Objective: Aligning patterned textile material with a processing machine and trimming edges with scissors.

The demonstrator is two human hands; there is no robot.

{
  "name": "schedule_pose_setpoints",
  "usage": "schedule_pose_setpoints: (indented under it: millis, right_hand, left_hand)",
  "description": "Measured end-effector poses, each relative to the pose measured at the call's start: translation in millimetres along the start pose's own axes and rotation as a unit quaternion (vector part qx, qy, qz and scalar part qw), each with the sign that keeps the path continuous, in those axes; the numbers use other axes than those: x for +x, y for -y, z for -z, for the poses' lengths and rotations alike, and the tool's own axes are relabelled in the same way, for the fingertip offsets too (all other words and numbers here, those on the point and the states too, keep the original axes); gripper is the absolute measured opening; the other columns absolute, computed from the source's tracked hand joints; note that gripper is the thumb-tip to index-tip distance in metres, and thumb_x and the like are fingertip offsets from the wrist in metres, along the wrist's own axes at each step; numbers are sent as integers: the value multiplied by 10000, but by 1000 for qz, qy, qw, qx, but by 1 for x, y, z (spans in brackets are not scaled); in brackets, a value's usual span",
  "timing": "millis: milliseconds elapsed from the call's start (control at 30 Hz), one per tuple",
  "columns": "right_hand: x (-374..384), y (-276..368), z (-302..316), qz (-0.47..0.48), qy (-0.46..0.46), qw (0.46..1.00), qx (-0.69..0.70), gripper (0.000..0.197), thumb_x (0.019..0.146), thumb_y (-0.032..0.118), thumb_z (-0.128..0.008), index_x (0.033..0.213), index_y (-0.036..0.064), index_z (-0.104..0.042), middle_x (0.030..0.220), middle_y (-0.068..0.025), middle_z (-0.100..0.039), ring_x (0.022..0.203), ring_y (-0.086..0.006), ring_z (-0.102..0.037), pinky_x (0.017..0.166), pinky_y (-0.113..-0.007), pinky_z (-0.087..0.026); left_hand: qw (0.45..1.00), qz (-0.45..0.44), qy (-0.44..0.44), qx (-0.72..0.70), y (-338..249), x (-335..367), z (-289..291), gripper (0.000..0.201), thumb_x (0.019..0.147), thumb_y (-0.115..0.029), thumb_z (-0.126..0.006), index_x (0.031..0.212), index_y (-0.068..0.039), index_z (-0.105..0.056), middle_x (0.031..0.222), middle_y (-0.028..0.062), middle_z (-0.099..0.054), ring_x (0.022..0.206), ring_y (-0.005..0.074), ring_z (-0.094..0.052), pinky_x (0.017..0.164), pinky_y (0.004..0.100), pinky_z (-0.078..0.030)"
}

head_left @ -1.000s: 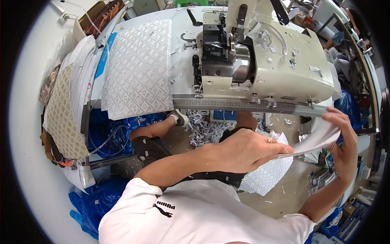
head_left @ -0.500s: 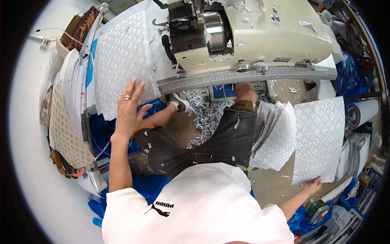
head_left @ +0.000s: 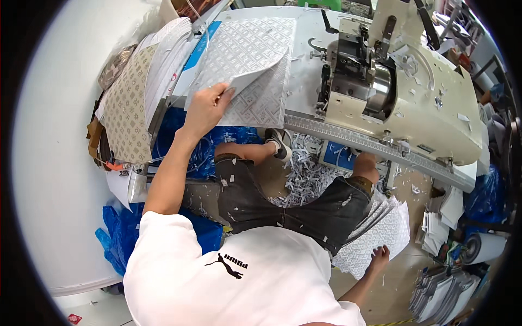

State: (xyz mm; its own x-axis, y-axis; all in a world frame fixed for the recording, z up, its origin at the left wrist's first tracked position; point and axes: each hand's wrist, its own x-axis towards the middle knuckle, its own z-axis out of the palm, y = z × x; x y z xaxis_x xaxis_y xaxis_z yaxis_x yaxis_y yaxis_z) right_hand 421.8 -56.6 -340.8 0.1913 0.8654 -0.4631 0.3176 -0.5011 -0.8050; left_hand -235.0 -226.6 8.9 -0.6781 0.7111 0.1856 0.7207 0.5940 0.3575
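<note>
My left hand (head_left: 208, 108) is closed on the near corner of a grey-white patterned sheet (head_left: 255, 38). That corner is lifted and curls over, with more patterned sheet (head_left: 261, 100) showing beneath it on the machine table. Low on the right, my right hand (head_left: 379, 259) is open with its fingers apart and no sheet in it. It overlaps the near edge of a fanned stack of patterned sheets (head_left: 380, 233) beside my right thigh; I cannot tell whether it touches them.
A cream machine (head_left: 435, 108) with a metal roller and a ruler bar (head_left: 348, 133) stands ahead right. Paper shreds (head_left: 310, 174) lie between my feet. Beige patterned sheets (head_left: 128, 103) lean along the left wall. Bundled sheets (head_left: 446, 293) and a grey roll (head_left: 484, 247) sit far right.
The view has turned, shifting the machine to the right. My left hand went from lying flat on the sheets to lifting a corner. My right hand let go of its sheet and moved nearer the fanned stack.
</note>
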Motion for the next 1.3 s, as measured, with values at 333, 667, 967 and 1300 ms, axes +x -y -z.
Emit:
schedule_pose_setpoints:
  millis: [333, 667, 967, 1300]
  right_hand:
    - [-164, 338, -237, 206, 615, 756, 93, 554, 1048, 425, -555, 1345, -42, -563, 1156, -145, -702, 1010, -203, -686, 896, -340, -538]
    - [-208, 376, -260, 553, 387, 738, -29, 282, 993, 63, -638, 1265, -9, -642, 1031, -68, -724, 890, -143, -627, 818, -269, -493]
    - [-220, 377, -228, 399, 387, 819, 144, 336, 983, -17, -609, 1318, -24, -624, 1086, -109, -717, 910, -155, -664, 822, -241, -496]
    - [-197, 425, -233, 297, 355, 870, 169, 420, 952, 16, -678, 1364, -22, -604, 1009, 0, -692, 770, -5, -554, 660, -161, -426]
  left_hand:
    - [913, -401, -32, -74, -45, -173, -21, 305, 870, -71, -664, 1173, -33, -665, 1111, 135, -728, 885, 249, -736, 691, 334, -586]
    - [967, 30, -121, -222, -5, -174, -49, 585, 951, -183, -701, 1458, -15, -463, 1417, 177, -566, 1291, 313, -570, 1034, 413, -473]
    - [816, 106, -4, -568, 10, -89, -19, 652, 861, -109, -800, 1416, 20, -483, 1290, 119, -653, 1136, 201, -651, 971, 325, -510]
    - [693, 172, 62, -697, -39, -38, 2, 472, 895, -148, -749, 1286, 61, -587, 1162, 143, -707, 1007, 208, -718, 879, 336, -591]
